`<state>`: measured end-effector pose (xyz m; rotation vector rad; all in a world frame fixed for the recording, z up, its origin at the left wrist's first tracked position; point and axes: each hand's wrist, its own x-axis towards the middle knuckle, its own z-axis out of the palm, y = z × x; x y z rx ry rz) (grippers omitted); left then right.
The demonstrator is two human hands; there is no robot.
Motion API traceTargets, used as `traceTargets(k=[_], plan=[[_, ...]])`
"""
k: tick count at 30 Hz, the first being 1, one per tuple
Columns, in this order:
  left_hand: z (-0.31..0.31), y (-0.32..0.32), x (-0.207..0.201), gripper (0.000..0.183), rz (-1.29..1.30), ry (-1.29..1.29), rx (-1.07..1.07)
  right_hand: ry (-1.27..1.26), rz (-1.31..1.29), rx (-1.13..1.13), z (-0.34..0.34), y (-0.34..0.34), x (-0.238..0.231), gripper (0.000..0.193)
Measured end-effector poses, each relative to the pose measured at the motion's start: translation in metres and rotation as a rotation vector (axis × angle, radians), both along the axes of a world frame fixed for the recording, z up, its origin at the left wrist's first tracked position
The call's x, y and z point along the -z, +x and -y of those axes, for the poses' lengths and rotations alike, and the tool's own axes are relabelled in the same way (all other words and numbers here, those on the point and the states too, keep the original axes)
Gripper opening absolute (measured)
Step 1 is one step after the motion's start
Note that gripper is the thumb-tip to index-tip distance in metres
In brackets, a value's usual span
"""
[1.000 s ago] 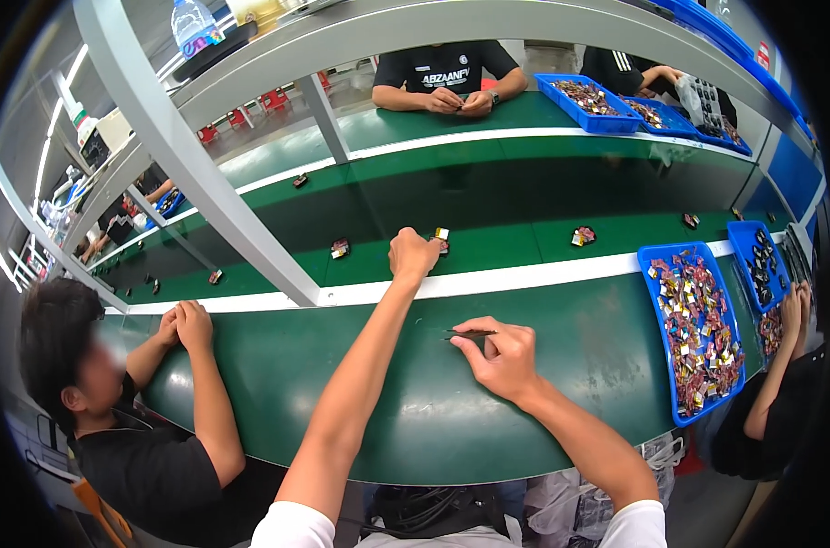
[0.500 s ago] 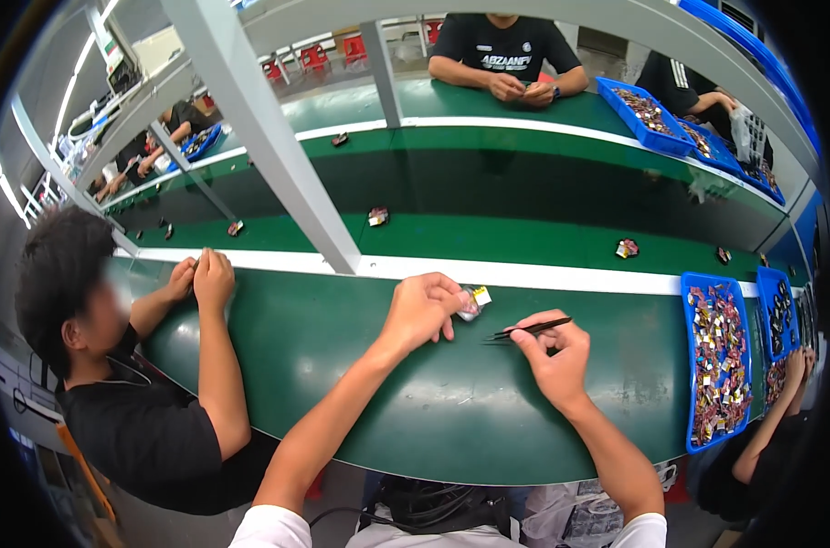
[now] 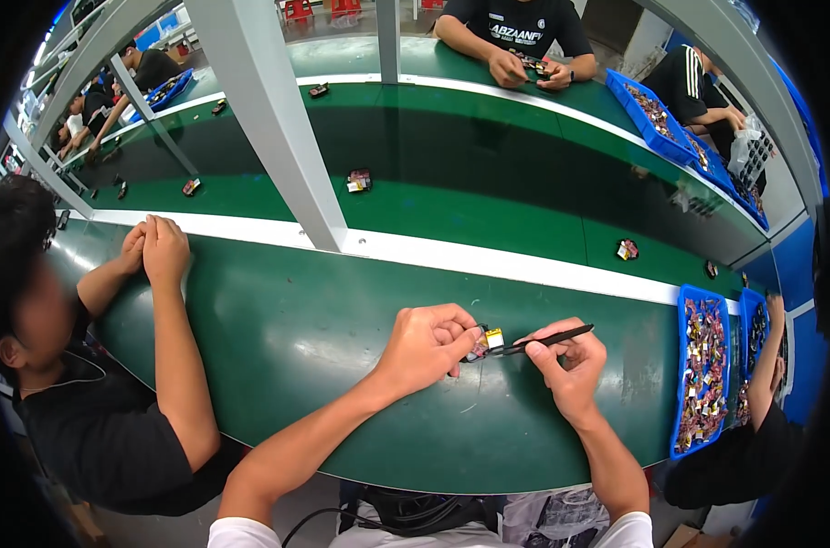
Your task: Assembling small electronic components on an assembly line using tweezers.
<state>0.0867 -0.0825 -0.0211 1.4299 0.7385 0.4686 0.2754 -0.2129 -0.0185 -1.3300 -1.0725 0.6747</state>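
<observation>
My left hand pinches a small electronic assembly between thumb and fingers, just above the green worktop. The assembly has a dark casing, reddish wiring and a white-and-yellow block on its right side; my fingertips cover part of it. A pair of black tweezers lies in the closed fingers of my right hand. Its tips point left and reach the right edge of the assembly. Whether they grip a part of it is too small to tell.
Right of my hands, a blue tray holds many small wired parts. Beyond a white rail, a green conveyor belt carries several similar assemblies. A grey post rises ahead. Co-workers sit at left, right and opposite.
The tweezers in my right hand have come up to the assembly; before, their tips were apart from it. My left hand has lowered and turned the assembly. The whole view has shifted.
</observation>
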Motion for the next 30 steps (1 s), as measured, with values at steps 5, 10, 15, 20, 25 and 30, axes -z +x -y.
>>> traceTargets(k=[5, 10, 15, 20, 25, 30], plan=[[0.003, 0.003, -0.004, 0.016, 0.025, 0.062, -0.019, 0.087, 0.126, 0.007, 0.001, 0.001, 0.004, 0.014], [0.005, 0.005, 0.003, 0.016, 0.005, 0.109, -0.033, 0.090, 0.244, 0.038, 0.001, -0.002, 0.004, 0.014], [0.009, 0.007, 0.008, 0.015, 0.020, 0.198, -0.049, 0.087, 0.388, 0.045, 0.001, -0.002, 0.004, 0.015], [0.014, 0.011, 0.007, 0.013, 0.088, 0.258, -0.056, 0.000, 0.191, 0.048, 0.005, 0.000, 0.005, 0.014], [0.017, 0.010, 0.010, 0.012, 0.122, 0.346, -0.076, -0.094, -0.124, 0.010, 0.004, 0.001, -0.001, 0.012], [0.014, 0.009, 0.010, 0.013, 0.116, 0.494, -0.028, -0.197, -0.236, -0.009, 0.004, 0.001, -0.008, 0.011]])
